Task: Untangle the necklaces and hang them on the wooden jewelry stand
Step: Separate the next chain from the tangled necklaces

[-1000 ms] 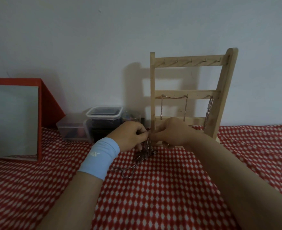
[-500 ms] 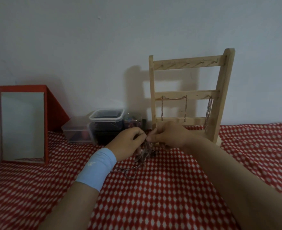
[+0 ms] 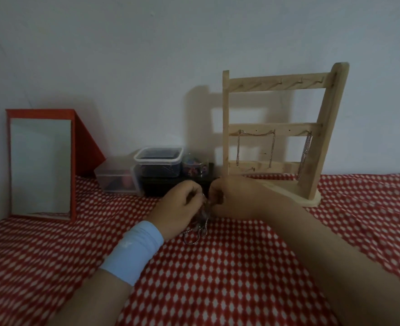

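Nearest the camera, both forearms reached forward over the red-and-white checked cloth (image 3: 217,278), the left one wearing a pale blue wristband (image 3: 133,250). Beyond it the left hand (image 3: 179,209) and right hand (image 3: 234,198) met knuckle to knuckle, each grip pinched closed on the tangle of necklaces (image 3: 200,223). The tangle hung between them, and its lower loops trailed onto the cloth just under the left palm. How many chains made up the knot was too small and dim to tell.

These looked like fine metal chains: light, limp and slippery, with links that would likely kink or snap if yanked. The better hold was probably right beside the knot, a fingertip pinch on a single strand from each side, teasing loops loose rather than pulling the ends apart. Once freed, a chain would likely be best lifted near its clasp or midpoint so that it draped open.

Further back stood the wooden jewelry stand (image 3: 321,137), with a draped chain (image 3: 255,133) already hanging from the hooks on its middle rail and a doubled chain (image 3: 304,154) at that rail's right end. The top rail's hooks were bare. To the left, near the wall, sat clear plastic boxes (image 3: 159,158) and a red-framed mirror (image 3: 41,165).
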### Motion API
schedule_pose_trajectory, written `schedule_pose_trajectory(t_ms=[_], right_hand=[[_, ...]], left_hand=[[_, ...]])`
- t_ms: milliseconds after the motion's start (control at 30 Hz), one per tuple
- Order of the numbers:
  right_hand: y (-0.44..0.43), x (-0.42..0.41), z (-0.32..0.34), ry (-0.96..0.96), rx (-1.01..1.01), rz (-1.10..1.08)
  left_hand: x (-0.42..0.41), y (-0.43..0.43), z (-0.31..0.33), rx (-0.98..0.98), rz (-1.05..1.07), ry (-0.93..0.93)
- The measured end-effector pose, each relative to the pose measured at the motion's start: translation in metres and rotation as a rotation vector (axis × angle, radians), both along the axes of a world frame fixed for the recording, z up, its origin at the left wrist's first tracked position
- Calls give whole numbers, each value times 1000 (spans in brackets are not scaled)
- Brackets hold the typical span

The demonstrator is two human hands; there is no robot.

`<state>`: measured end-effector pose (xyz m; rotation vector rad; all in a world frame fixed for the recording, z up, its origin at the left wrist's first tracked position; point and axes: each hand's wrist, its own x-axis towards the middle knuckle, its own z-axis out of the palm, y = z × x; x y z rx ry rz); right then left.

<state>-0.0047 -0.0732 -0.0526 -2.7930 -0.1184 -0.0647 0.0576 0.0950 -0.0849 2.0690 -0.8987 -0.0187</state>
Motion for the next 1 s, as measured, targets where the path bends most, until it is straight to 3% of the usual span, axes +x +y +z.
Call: schedule_pose_trajectory(t_ms=[67, 167, 300, 500, 567, 633, 733, 833, 1000], right_hand=[[1, 0, -1, -18, 21, -9], [0, -1, 3, -6, 279, -42], [0, -2, 5, 35, 468, -42], [2, -2, 0, -114, 682, -102], [-1, 0, -1, -127, 648, -120], [-1, 1, -3, -138, 489, -138], [2, 2, -6, -126, 273, -122], [1, 4, -7, -147, 283, -130], [-6, 2, -5, -130, 572, -181]], left_hand=[[0, -2, 5, -64, -22, -25], [2, -1, 11, -148, -46, 48], [7, 1, 6, -242, -31, 144], [11, 3, 3, -247, -5, 68], [13, 6, 2, -149, 3, -2], [14, 7, 0, -29, 5, -89], [9, 2, -2, -63, 10, -124], [3, -5, -5, -304, 57, 142], [7, -7, -8, -806, 19, 833]])
